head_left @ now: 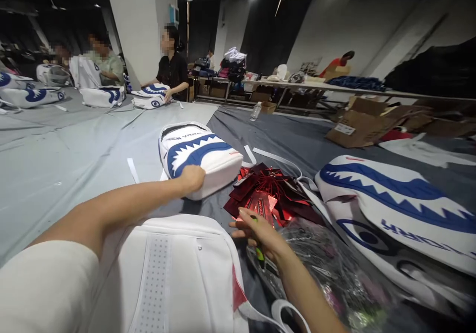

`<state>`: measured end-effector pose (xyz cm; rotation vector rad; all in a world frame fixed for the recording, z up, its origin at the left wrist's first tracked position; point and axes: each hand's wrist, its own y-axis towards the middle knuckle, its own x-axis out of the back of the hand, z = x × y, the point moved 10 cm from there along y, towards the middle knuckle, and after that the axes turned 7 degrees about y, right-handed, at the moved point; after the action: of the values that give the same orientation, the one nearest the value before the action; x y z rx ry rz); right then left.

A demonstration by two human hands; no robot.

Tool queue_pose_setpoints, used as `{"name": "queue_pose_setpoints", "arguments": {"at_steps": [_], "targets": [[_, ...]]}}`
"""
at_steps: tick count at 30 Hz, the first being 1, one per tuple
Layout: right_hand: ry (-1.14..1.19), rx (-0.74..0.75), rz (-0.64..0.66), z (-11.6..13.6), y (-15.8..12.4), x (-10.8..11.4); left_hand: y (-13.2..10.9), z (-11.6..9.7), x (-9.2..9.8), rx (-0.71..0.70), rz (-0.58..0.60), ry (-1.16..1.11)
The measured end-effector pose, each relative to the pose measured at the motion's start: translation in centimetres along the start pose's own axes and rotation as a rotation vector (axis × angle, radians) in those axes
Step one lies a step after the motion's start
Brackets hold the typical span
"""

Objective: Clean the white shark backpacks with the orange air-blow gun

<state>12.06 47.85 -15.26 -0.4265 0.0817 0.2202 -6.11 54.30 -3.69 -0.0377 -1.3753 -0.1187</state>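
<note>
White backpack (223,169): boxy, smooth-panelled, blue sawtooth bands. Left hand (192,178) clenched on its edge; right hand (267,236), fingers loosely spread, holds green-black tool (259,256).

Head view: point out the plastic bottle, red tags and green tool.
Plastic bottle (256,112), head view: middle of its body.
Red tags (264,202), head view: a front tag's face.
Green tool (260,256), head view: its lower green part.

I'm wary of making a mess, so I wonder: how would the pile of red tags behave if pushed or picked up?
The red tags look thin and flat, so each is probably light. Fanned over one another, they would likely slide apart if pushed. The thin red strings bunched among them may tangle and drag several along.
</note>
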Motion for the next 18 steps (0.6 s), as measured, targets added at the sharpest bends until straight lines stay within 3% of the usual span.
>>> {"name": "queue_pose_setpoints", "arguments": {"at_steps": [2, 4, 5, 6, 7, 8, 9, 10, 11, 12, 14, 15, 17, 18], "targets": [[0.087, -0.054, 0.031, 0.1, 2.6, -1.2, -1.1, -2.4, 1.9, -0.092, 0.009, -0.061], [0.108, -0.018, 0.005, 0.7, 4.0, -1.1, -0.7, -2.3, 4.8, -0.164, -0.056, -0.164], [0.102, 0.013, -0.039, 0.8, 4.2, -0.3, 0.2, -0.6, 6.2, -0.153, -0.116, -0.205], [0.087, 0.028, -0.089, 0.6, 4.0, 0.8, 1.2, 2.7, 7.6, -0.068, -0.23, -0.246], [0.07, 0.027, -0.126, 0.0, 3.6, 1.9, 2.0, 7.0, 8.6, 0.074, -0.354, -0.236], [0.053, 0.02, -0.15, -0.7, 3.1, 2.9, 2.7, 11.8, 8.3, 0.244, -0.408, -0.205], [0.033, 0.015, -0.161, -1.6, 2.4, 3.6, 3.3, 16.6, 6.4, 0.43, -0.356, -0.205], [0.01, 0.013, -0.148, -2.3, 1.9, 3.8, 3.6, 21.0, 3.2, 0.603, -0.225, -0.25], [-0.017, 0.02, -0.111, -2.8, 1.6, 3.4, 3.7, 24.0, -0.5, 0.684, -0.067, -0.311], [-0.061, 0.034, -0.064, -3.0, 1.5, 2.5, 3.6, 25.7, -4.0, 0.687, 0.08, -0.366], [-0.19, 0.06, 0.024, -1.9, 2.2, 0.0, 2.0, 27.1, -9.2, 0.668, 0.234, -0.422], [-0.266, 0.086, 0.042, -0.3, 3.0, -1.3, 0.5, 27.1, -10.8, 0.66, 0.268, -0.424], [-0.385, 0.183, -0.024, 4.6, 5.3, -2.9, -3.6, 26.2, -12.4, 0.649, 0.276, -0.395], [-0.455, 0.341, -0.157, 8.5, 6.2, -2.8, -5.7, 25.2, -12.4, 0.614, 0.251, -0.392]]}}
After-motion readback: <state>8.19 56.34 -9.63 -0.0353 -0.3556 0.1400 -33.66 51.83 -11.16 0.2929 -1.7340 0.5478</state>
